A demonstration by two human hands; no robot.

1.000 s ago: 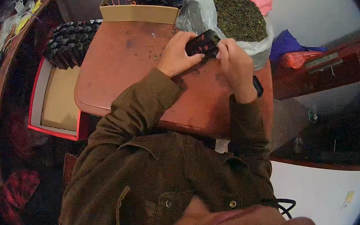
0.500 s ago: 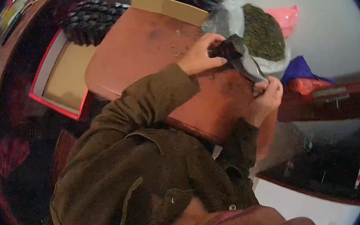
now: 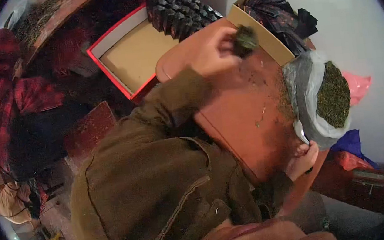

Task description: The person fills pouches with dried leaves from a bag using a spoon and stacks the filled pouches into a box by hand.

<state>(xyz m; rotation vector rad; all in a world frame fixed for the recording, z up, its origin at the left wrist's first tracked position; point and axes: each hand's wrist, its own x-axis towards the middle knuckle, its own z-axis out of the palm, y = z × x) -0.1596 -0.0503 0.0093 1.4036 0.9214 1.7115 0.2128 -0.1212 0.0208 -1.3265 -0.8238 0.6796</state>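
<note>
One table [image 3: 234, 112], two hands [image 3: 217, 57] [image 3: 304, 160], one spoon [image 3: 301, 132], one pouch [image 3: 245, 41]

Left hand [image 3: 216, 56] grips small dark pouch [image 3: 245, 41], motion-blurred, over red-brown table [image 3: 236, 115]. Right hand [image 3: 303, 161] pinches metal spoon [image 3: 301, 132] at near table edge, beside plastic bag [image 3: 311, 107] full of dried green leaves [image 3: 333, 95]. Leaf crumbs scattered on tabletop. Cardboard box [image 3: 263, 37] at far side holds black printed packets [image 3: 272, 11]. Red-sided tray [image 3: 136, 55] left of table, black packets packed upright [image 3: 181, 13] at one end. Pink bag [image 3: 358, 86] behind leaves.
</note>
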